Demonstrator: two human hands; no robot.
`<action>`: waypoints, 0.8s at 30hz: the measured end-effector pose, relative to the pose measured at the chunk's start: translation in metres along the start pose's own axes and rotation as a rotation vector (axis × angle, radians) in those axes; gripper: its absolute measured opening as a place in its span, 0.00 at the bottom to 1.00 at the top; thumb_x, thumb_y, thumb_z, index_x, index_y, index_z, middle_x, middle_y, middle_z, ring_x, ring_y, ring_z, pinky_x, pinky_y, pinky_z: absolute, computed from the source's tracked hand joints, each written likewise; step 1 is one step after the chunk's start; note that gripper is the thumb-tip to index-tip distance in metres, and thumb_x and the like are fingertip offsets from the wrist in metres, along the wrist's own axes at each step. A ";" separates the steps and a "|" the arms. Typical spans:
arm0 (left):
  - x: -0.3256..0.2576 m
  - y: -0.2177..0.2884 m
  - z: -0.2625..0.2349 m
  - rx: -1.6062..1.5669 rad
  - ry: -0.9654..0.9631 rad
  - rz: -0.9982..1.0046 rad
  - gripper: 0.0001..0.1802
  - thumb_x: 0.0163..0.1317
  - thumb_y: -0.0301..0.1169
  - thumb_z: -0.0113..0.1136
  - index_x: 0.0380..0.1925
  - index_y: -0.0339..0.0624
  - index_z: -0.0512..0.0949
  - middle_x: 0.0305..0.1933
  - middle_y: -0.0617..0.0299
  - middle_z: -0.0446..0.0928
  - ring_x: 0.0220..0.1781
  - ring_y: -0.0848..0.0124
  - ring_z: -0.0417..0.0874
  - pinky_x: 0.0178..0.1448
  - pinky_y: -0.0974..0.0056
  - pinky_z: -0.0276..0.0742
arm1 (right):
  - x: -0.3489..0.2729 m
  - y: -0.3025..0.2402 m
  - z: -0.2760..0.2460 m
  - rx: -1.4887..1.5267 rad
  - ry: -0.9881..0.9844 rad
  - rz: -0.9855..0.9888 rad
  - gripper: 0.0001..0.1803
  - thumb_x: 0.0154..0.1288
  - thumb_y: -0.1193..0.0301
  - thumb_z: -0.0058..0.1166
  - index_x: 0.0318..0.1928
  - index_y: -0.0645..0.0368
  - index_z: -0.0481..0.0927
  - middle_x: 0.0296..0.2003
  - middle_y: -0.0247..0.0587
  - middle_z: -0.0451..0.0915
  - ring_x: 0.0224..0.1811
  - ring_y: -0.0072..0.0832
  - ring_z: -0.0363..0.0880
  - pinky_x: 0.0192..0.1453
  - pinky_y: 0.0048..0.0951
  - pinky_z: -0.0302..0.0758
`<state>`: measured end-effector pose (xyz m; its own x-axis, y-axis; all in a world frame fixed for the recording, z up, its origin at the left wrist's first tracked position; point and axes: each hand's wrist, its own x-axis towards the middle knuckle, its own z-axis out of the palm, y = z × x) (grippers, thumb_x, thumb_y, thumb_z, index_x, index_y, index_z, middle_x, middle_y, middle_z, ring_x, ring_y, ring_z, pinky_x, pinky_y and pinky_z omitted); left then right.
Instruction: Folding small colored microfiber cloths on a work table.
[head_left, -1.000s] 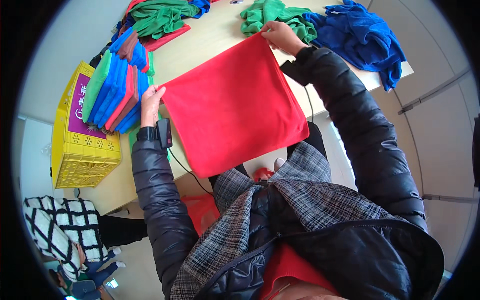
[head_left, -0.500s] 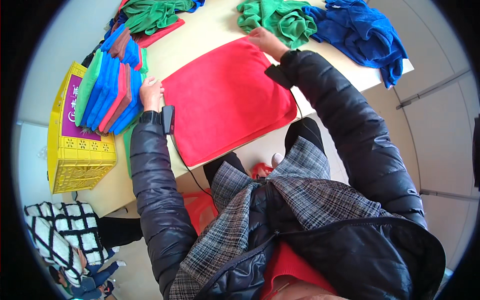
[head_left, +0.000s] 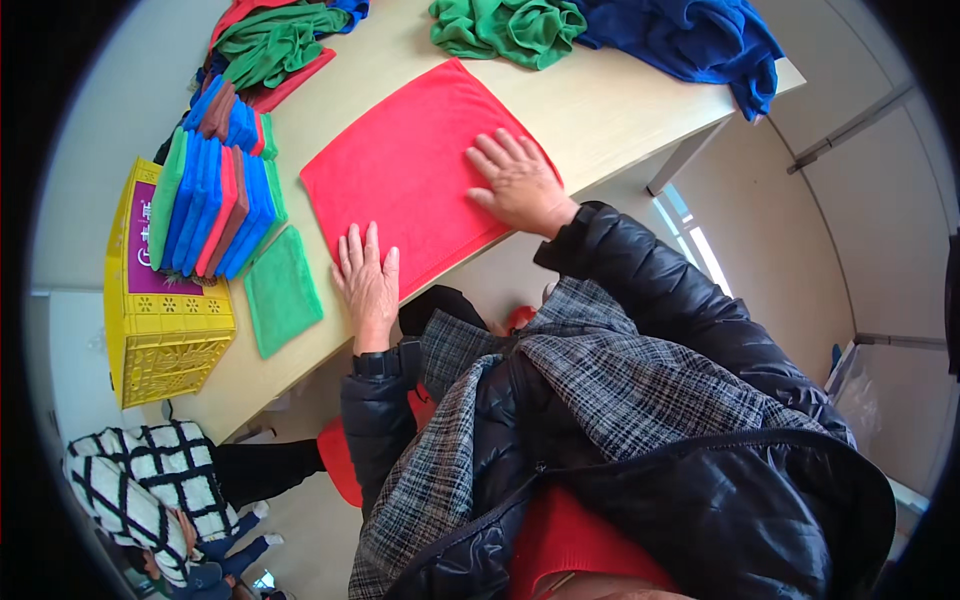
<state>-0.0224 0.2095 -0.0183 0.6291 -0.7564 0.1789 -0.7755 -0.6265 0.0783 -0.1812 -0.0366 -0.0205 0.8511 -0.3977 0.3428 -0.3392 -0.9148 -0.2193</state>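
A red towel [head_left: 400, 150] is spread flat on the pale wooden table, its near edge along the table's front edge. My left hand [head_left: 367, 282] lies flat on its near left part, fingers spread and pointing away from me. On the right part of the cloth rests my right hand [head_left: 520, 182], palm down with the fingers apart. Neither hand grips anything. To the left of the red towel is a folded green towel [head_left: 283, 290], flat on the table and apart from my left hand.
Folded towels [head_left: 225, 205] in several colours stand packed by a yellow plastic crate [head_left: 170, 335] on the left. Crumpled green [head_left: 510, 30] and blue [head_left: 690, 50] cloths lie at the back, with another heap [head_left: 280, 45] far left. A person in a checked top [head_left: 165, 480] is lower left.
Both hands have come from the towel's far right and left edges nearer to me and now lie flat on it. The folded green towel, mostly hidden before, shows fully.
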 end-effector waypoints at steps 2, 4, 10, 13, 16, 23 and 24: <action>-0.004 -0.002 -0.001 0.005 -0.020 -0.026 0.34 0.75 0.53 0.43 0.75 0.52 0.59 0.81 0.53 0.51 0.83 0.52 0.46 0.80 0.39 0.40 | -0.007 0.021 -0.008 -0.010 -0.014 0.056 0.37 0.74 0.45 0.40 0.74 0.55 0.62 0.75 0.45 0.60 0.79 0.45 0.51 0.81 0.50 0.46; -0.008 -0.006 0.001 -0.003 -0.007 -0.022 0.34 0.75 0.53 0.43 0.75 0.52 0.59 0.81 0.53 0.51 0.83 0.52 0.46 0.80 0.39 0.40 | -0.014 0.037 -0.017 -0.048 -0.040 0.139 0.37 0.74 0.45 0.40 0.74 0.55 0.62 0.75 0.44 0.60 0.79 0.44 0.51 0.80 0.51 0.47; -0.009 -0.004 -0.010 -0.085 -0.042 -0.018 0.34 0.75 0.52 0.43 0.75 0.50 0.59 0.81 0.52 0.52 0.83 0.53 0.47 0.80 0.39 0.40 | -0.007 0.051 -0.046 -0.070 -0.155 0.170 0.37 0.75 0.46 0.40 0.74 0.57 0.61 0.75 0.47 0.58 0.79 0.45 0.52 0.80 0.52 0.48; -0.004 0.008 -0.011 -0.084 0.066 0.019 0.33 0.75 0.52 0.43 0.74 0.49 0.61 0.80 0.51 0.53 0.82 0.53 0.48 0.80 0.38 0.41 | -0.003 0.004 -0.038 -0.023 -0.073 0.033 0.37 0.75 0.47 0.41 0.74 0.57 0.60 0.75 0.49 0.58 0.78 0.47 0.53 0.79 0.54 0.50; 0.001 0.031 -0.003 -0.026 0.018 0.066 0.32 0.75 0.51 0.42 0.73 0.49 0.62 0.80 0.52 0.54 0.81 0.53 0.51 0.80 0.38 0.43 | -0.013 -0.045 -0.010 -0.016 -0.089 -0.168 0.37 0.74 0.45 0.41 0.74 0.54 0.62 0.75 0.46 0.60 0.78 0.45 0.54 0.79 0.53 0.50; -0.010 0.029 0.000 0.038 0.010 0.060 0.33 0.75 0.53 0.42 0.75 0.52 0.60 0.80 0.55 0.54 0.81 0.53 0.51 0.81 0.39 0.41 | -0.023 -0.016 -0.009 -0.018 -0.066 -0.126 0.35 0.75 0.46 0.39 0.74 0.52 0.64 0.75 0.41 0.60 0.79 0.42 0.51 0.80 0.50 0.47; -0.011 0.028 0.002 0.044 0.014 0.056 0.33 0.75 0.53 0.43 0.75 0.53 0.60 0.80 0.55 0.55 0.81 0.53 0.51 0.81 0.40 0.41 | -0.026 -0.003 -0.010 -0.023 -0.048 -0.087 0.35 0.75 0.47 0.39 0.74 0.52 0.64 0.75 0.41 0.61 0.79 0.42 0.51 0.80 0.49 0.47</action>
<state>-0.0507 0.1997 -0.0196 0.5834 -0.7883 0.1956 -0.8065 -0.5907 0.0248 -0.2063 -0.0247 -0.0197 0.8957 -0.3132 0.3157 -0.2716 -0.9474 -0.1695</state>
